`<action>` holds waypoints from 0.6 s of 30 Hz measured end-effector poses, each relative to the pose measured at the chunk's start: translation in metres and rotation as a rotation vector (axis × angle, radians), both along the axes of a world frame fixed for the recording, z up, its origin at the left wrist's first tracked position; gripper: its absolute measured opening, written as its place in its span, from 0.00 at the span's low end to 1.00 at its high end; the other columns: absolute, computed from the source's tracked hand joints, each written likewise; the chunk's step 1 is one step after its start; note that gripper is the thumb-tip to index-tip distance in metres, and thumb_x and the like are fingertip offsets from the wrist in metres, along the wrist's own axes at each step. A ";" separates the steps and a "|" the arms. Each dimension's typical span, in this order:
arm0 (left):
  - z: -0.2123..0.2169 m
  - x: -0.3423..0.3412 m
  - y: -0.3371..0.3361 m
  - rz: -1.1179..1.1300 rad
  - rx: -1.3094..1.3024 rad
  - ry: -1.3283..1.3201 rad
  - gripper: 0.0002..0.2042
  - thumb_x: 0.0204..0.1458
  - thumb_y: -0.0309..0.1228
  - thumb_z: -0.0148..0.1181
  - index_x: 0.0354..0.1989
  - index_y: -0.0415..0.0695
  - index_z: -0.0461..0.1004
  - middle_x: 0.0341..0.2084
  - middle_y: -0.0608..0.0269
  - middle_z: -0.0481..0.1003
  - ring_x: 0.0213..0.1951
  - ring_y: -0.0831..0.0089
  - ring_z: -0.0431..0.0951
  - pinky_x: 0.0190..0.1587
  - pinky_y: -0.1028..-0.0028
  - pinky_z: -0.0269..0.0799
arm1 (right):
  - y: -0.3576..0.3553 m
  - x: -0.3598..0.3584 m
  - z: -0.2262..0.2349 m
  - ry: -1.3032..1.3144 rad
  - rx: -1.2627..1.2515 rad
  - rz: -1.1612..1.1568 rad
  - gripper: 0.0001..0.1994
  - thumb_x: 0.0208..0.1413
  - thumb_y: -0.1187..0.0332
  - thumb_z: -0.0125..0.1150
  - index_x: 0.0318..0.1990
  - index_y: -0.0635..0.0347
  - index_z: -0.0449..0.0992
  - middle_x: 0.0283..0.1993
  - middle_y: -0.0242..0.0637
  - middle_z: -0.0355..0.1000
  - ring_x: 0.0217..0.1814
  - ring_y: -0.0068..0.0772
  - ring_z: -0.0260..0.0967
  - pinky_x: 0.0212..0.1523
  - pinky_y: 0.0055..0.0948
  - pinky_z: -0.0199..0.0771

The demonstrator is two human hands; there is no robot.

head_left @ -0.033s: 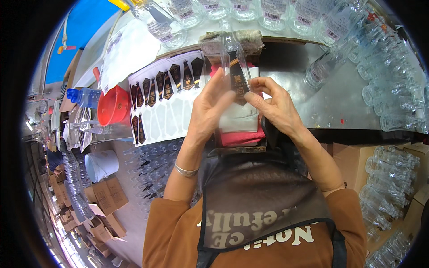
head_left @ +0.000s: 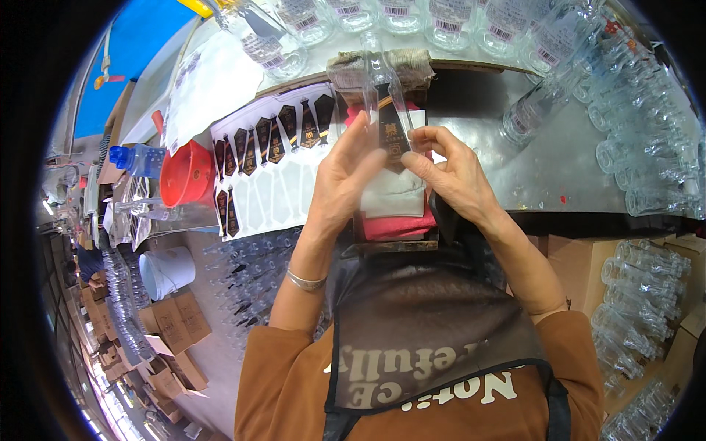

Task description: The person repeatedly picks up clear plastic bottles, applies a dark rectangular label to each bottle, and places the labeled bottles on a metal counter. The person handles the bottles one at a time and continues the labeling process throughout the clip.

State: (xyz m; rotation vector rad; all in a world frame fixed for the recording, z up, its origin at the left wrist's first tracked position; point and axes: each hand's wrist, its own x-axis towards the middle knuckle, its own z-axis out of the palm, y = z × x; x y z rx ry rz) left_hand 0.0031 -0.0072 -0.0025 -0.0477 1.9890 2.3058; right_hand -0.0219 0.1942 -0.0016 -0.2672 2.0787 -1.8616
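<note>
A clear glass bottle lies in front of me, its neck pointing away across a folded greyish cloth. On its upper side is a black, tie-shaped label with gold print. My left hand is closed along the bottle's left side, thumb over the lower label and slightly blurred. Thumb and bent fingers of my right hand grip the bottle's right side by the label's lower end. White and red cloths lie under the bottle. To the left is a white backing sheet with several black labels.
Labelled bottles stand along the far shelf. One bottle lies on the metal table, with many more at the right. At the left are a red basin and a blue-capped bottle. A white bucket and cartons stand below.
</note>
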 end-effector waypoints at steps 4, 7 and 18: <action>-0.001 -0.001 -0.001 -0.013 0.013 0.004 0.32 0.61 0.21 0.60 0.73 0.32 0.53 0.67 0.49 0.64 0.67 0.65 0.66 0.67 0.68 0.62 | 0.000 0.000 0.000 0.009 0.027 -0.007 0.27 0.60 0.58 0.69 0.58 0.69 0.70 0.48 0.40 0.73 0.33 0.17 0.72 0.31 0.19 0.72; 0.001 -0.001 -0.001 -0.022 0.013 -0.005 0.33 0.61 0.21 0.60 0.73 0.32 0.53 0.67 0.49 0.64 0.67 0.65 0.66 0.67 0.68 0.62 | 0.000 -0.001 0.000 0.007 0.048 -0.006 0.26 0.60 0.59 0.69 0.58 0.68 0.70 0.48 0.39 0.73 0.34 0.17 0.72 0.33 0.19 0.73; 0.003 0.000 0.002 0.000 0.009 -0.006 0.33 0.60 0.20 0.60 0.73 0.33 0.53 0.68 0.47 0.62 0.69 0.63 0.64 0.69 0.66 0.62 | 0.001 -0.003 -0.005 0.020 0.015 0.014 0.24 0.62 0.59 0.66 0.57 0.68 0.71 0.48 0.39 0.74 0.31 0.17 0.71 0.32 0.18 0.72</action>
